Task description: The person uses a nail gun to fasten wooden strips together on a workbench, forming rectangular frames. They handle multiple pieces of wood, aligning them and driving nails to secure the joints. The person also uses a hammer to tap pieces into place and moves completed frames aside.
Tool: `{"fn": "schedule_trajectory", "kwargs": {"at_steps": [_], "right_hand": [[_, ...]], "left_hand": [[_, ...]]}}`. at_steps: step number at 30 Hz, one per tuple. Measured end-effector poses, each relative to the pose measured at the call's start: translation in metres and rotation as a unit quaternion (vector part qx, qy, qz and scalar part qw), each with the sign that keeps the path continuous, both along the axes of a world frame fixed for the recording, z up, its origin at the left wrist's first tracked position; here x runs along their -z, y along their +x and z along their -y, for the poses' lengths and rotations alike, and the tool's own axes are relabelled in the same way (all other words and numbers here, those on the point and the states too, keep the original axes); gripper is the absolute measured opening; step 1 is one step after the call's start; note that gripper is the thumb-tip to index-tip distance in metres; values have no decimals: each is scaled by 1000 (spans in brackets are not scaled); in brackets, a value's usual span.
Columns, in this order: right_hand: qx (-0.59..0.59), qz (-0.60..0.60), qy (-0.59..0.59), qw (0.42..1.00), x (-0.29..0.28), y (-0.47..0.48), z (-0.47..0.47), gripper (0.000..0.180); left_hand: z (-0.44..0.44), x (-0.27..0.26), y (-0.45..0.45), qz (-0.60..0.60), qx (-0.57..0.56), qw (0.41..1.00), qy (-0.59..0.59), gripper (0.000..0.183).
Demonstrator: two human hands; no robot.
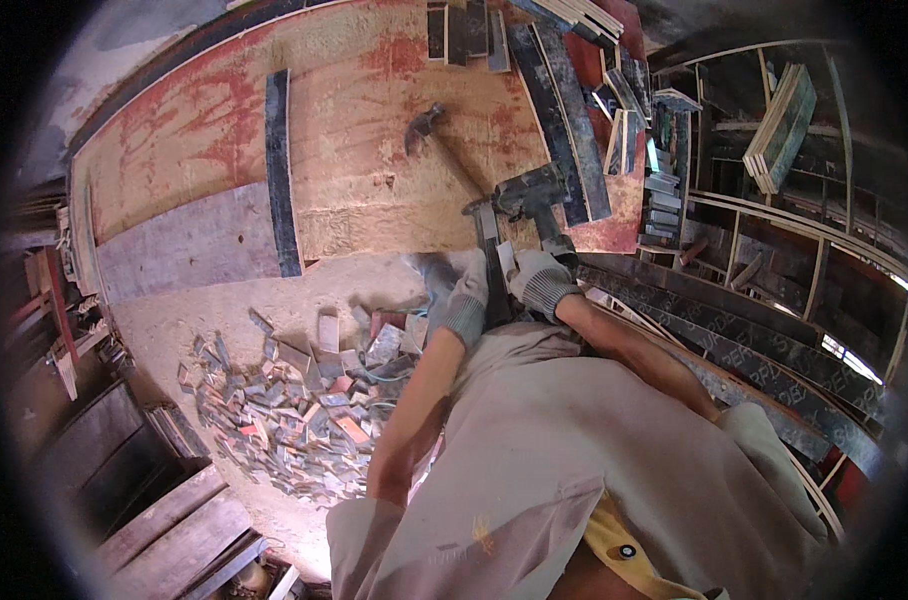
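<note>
Both my hands wear grey knit gloves and work near the front edge of the plywood bench [349, 180]. My left hand [470, 292] grips the side of a narrow dark board [491, 259] that reaches from my lap onto the bench. Between the fingers of my right hand [540, 277] is a small pale block [505, 257], beside that board. Another pale piece [488, 221] lies at the board's far end. A black nail gun [532, 196] rests just beyond my right hand. To its left lies a claw hammer [446, 154], head pointing away.
A dark strip [280, 172] lies across the bench at left. Long dark boards [566, 127] and short offcuts [626, 127] occupy its right side. Many scraps [296, 420] are heaped on the floor at left, with a thin hose [379, 373] among them. Stacked panels [769, 375] stand at right.
</note>
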State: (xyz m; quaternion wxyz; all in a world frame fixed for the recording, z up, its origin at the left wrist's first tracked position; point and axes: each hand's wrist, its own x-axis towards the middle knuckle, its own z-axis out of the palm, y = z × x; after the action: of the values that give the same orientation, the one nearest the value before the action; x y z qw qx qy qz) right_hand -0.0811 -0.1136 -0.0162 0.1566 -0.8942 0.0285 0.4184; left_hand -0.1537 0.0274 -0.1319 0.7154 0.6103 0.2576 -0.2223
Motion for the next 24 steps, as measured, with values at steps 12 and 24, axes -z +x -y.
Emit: {"fn": "schedule_trajectory", "kwargs": {"at_steps": [12, 24], "right_hand": [[-45, -7, 11, 999, -2, 7, 0, 31], [347, 69, 196, 914, 58, 62, 90, 44]], "left_hand": [[-13, -3, -7, -8, 2, 998, 66, 57], [3, -134, 2, -102, 85, 989, 68, 67]]}}
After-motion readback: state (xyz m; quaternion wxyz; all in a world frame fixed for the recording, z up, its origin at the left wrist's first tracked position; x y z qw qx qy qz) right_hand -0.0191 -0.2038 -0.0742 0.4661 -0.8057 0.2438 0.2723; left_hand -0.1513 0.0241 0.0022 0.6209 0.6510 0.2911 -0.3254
